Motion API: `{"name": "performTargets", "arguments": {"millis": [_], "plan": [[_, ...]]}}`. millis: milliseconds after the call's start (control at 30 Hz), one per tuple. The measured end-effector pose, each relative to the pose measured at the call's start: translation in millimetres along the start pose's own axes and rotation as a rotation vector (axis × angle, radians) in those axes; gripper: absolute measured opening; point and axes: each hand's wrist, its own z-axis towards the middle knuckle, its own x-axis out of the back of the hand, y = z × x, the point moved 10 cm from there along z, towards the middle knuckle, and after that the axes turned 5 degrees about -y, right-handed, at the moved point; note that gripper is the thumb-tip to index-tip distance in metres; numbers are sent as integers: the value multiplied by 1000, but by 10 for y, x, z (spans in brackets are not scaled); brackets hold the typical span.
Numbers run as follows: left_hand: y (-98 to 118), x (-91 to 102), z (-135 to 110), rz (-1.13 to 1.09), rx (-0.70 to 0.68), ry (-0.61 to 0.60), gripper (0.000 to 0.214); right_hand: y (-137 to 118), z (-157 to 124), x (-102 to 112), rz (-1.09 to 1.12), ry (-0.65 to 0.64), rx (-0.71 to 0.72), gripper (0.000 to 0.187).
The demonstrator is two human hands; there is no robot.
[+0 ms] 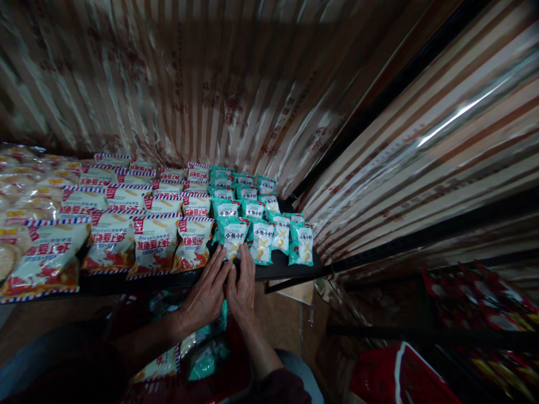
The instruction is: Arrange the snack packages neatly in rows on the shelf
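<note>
Both hands in at the centre of the frame! Left hand (206, 289) and right hand (241, 283) lie almost together, fingertips against the lower part of the front green packet (233, 235), which stands at the shelf's front edge. Neither grip is curled round anything: fingers out long and nearly straight. Here's the danger: push too hard and that packet could shove the row behind out of line; let it tip forward and it may slide off the dark shelf (301, 271). A stray knuckle might also knock the neighbouring green packet (261, 241). And the textures: puffy, pillow-shaped film, glossy and creased, crimped along the ends; stripe-edged packets (155, 241) plump at left of centre; behind it all, a ribbed, striped backing (236, 84), wrinkled and shiny across the top.
</note>
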Motion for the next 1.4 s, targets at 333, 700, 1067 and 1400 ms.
{"name": "performTargets", "arguments": {"millis": [333, 700, 1067, 1400], "plan": [[-30, -27, -12, 7, 5, -19, 78, 37, -5, -29, 26, -11, -25, 49], [3, -11, -15, 33, -8, -13, 84, -37, 67, 29, 29, 9, 18, 48], [-33, -209, -85, 173, -39, -88, 79, -106, 245, 26, 3, -14, 83, 46], [-2, -188, -70, 186, -41, -119, 72, -20, 276, -32, 12, -54, 61, 46]]}}
